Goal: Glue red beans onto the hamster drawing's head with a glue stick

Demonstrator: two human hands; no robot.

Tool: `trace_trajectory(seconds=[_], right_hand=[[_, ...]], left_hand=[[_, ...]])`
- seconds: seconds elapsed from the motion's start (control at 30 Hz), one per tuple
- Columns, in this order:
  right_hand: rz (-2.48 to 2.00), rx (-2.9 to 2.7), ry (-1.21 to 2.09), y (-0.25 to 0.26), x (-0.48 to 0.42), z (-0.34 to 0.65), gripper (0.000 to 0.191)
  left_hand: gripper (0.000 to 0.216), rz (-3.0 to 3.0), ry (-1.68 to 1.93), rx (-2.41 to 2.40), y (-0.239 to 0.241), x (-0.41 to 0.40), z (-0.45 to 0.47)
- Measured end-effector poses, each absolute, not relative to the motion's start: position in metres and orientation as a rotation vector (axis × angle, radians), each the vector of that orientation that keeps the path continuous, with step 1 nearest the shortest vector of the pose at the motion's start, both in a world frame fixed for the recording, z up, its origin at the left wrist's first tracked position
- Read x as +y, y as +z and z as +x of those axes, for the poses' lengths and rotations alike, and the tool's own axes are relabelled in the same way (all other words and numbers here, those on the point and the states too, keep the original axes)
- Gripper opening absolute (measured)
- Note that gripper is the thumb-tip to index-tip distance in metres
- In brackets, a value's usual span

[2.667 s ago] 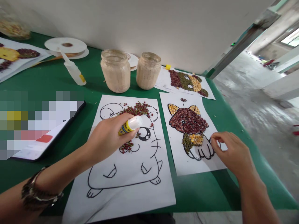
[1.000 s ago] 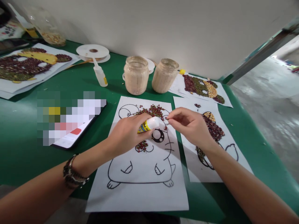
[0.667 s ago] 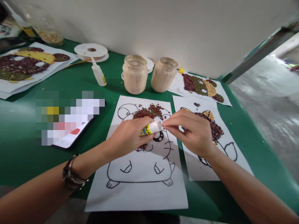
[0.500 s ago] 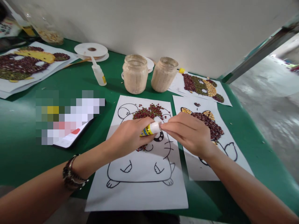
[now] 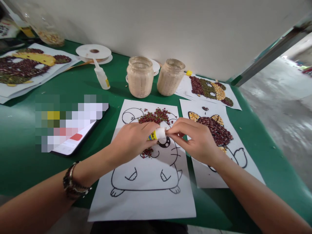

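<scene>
My left hand point(image 5: 135, 138) is wrapped round a glue stick point(image 5: 156, 134) with a yellow label and a white end, held tilted above a paper with a hamster outline point(image 5: 146, 203). The fingertips of my right hand point(image 5: 195, 138) are pinched together at the white end of the glue stick. Whatever is between them is too small to make out. Red and green beans point(image 5: 156, 116) cover the top of the hamster's head, and a small patch of beans point(image 5: 147, 152) lies near its mouth. My left hand hides part of the drawing.
Two cloudy jars point(image 5: 140, 78) stand behind the paper, near a white glue bottle point(image 5: 101, 75) and a white spool point(image 5: 94, 52). A phone point(image 5: 73, 143) lies to the left. On the right is a fox picture point(image 5: 215, 130) with beans; another bean picture point(image 5: 209, 89) lies behind it.
My right hand has shifted slightly left and its fingers are a little more bent at the glue stick's end. My left hand keeps its hold on the glue stick.
</scene>
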State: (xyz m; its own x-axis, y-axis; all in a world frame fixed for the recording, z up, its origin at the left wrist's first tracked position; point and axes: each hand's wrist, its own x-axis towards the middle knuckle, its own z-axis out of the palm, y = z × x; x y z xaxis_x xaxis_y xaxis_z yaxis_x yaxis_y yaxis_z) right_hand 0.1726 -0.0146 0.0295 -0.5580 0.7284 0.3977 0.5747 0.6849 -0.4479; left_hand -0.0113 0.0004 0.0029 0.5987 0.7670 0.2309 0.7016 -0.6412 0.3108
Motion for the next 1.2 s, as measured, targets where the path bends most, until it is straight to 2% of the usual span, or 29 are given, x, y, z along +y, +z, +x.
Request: trace_trajectory(seconds=[0.2,0.33,0.5,0.6,0.67,0.8,0.93,1.2], right_hand=[[-1.151,-1.967,1.012,0.029,-0.014,0.168,0.007],[-1.046,-1.648,1.462,0.025,-0.015,0.167,0.005],[-0.964,-1.339,1.699,0.024,-0.019,0.171,0.006],[-1.021,-1.385,1.601,0.031,-0.025,0.181,0.006],[-1.088,-1.504,1.416,0.038,-0.030,0.193,0.005],[-1.355,-1.707,0.792,0.045,-0.045,0.234,0.003],[-1.627,-1.628,0.299,0.028,-0.064,0.285,0.000],[-1.853,-1.853,-0.021,-0.006,-0.085,0.327,0.010]], left_hand=[[0.015,2.693,0.533,1.221,0.000,0.000,-0.011],[0.014,2.651,0.490,1.265,0.000,0.001,-0.010],[0.015,2.589,0.447,1.314,0.003,0.002,-0.009],[0.016,2.570,0.398,1.331,0.003,0.001,-0.010],[0.019,2.562,0.402,1.346,0.003,0.000,-0.010],[0.023,2.565,0.424,1.368,0.002,0.000,-0.009],[0.024,2.541,0.389,1.376,0.003,0.001,-0.008],[0.026,2.475,0.349,1.398,0.001,0.001,-0.006]])
